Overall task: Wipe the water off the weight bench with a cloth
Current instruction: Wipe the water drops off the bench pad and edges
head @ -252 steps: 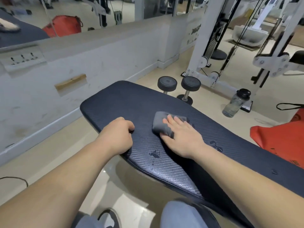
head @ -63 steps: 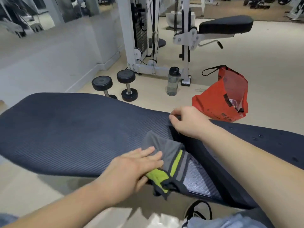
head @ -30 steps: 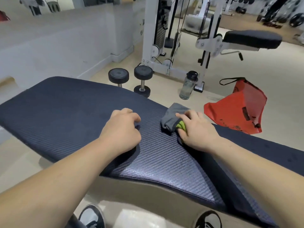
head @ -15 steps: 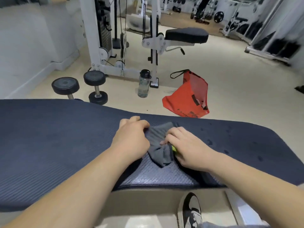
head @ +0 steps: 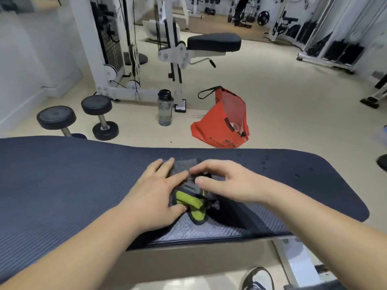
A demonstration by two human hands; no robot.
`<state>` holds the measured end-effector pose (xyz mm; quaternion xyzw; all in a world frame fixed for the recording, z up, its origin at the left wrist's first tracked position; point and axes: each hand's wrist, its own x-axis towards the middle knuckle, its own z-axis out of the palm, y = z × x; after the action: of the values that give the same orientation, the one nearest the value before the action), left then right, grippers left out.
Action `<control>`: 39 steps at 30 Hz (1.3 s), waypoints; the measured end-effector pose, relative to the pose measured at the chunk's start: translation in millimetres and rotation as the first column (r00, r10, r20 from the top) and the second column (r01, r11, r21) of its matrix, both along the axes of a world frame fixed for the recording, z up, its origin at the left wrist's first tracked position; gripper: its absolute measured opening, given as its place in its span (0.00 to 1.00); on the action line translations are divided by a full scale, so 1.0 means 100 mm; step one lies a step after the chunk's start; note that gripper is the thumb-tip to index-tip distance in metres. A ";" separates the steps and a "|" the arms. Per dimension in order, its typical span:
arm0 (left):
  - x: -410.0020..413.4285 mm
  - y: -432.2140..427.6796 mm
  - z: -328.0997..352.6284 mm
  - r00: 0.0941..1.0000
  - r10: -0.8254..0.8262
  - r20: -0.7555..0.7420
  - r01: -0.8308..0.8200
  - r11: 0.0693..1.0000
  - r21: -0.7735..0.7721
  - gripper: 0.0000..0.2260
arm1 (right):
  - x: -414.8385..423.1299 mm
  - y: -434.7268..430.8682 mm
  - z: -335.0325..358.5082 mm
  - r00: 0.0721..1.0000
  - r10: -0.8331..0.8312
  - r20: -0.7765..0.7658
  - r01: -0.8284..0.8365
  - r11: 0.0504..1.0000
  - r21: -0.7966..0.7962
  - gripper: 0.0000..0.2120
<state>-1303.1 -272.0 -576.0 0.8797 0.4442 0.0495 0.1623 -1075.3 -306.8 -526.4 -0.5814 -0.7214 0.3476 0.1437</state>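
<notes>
The cloth [head: 189,193], grey with a lime-green patch, lies bunched on the weight bench [head: 62,176] near the middle of the pad, close to its near edge. More of the green shows now than half a second ago, when the cloth was mostly a grey wad. My left hand [head: 157,193] sits at its 9 o'clock; it was curled into a fist beside the cloth, and now its fingers are stretched out flat, pressing the cloth's left half down with nothing gripped. My right hand [head: 224,183] comes in from 3 o'clock with fingers bent, thumb and forefinger pinching a grey fold at the cloth's upper edge. At about 2 o'clock from the cloth, a scatter of small water droplets [head: 264,164] dots the pad toward its right end. Past the bench on the floor, a red bag [head: 226,124] slumps at 1 o'clock, a water bottle [head: 165,108] stands at 12 o'clock, and two dumbbells [head: 100,117] stand at 10 o'clock. My shoe [head: 258,278] shows below the bench at 5 o'clock.
</notes>
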 end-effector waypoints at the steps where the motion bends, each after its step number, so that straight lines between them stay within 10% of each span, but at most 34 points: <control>1: 0.06 -0.02 -0.01 1.000 -0.013 -0.016 0.013 1.000 0.022 0.35 | 0.18 -0.02 -0.01 0.996 -0.088 0.019 0.086 0.992 0.092 0.14; 8: 0.63 -0.18 -0.02 0.974 0.228 -0.013 -0.226 0.971 0.073 0.27 | 1.24 -0.11 -0.25 0.852 -0.442 0.282 0.365 0.886 0.285 0.13; 15: 0.61 -0.48 -0.10 0.975 -0.217 -0.044 0.221 0.960 0.170 0.30 | 1.28 -0.02 -0.31 0.895 -0.368 0.252 0.283 0.905 0.318 0.13; 21: 1.00 -0.14 -0.09 0.951 0.310 0.001 -0.305 0.936 0.175 0.23 | 1.37 -0.01 -0.30 0.899 -0.375 0.226 0.283 0.892 0.353 0.15; 27: 1.09 -0.11 -0.07 0.997 0.035 -0.074 -0.011 0.952 0.307 0.22 | 1.87 -0.12 -0.33 0.709 -0.632 0.313 0.565 0.774 0.285 0.21; 32: 1.28 0.37 -0.01 0.962 0.269 -0.038 -0.254 0.941 0.223 0.17 | 1.95 -0.17 -0.39 0.713 -0.614 0.340 0.547 0.789 0.279 0.18; 39: 1.32 0.17 -0.02 0.951 -0.243 -0.189 0.299 0.878 0.375 0.24 | 1.99 -0.12 -0.44 0.726 -0.586 0.359 0.522 0.810 0.266 0.18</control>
<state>-1170.8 -255.4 -578.1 0.9490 0.3069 0.0556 -0.0457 -875.8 -318.8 -570.7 -0.8194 -0.5509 0.0998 0.1229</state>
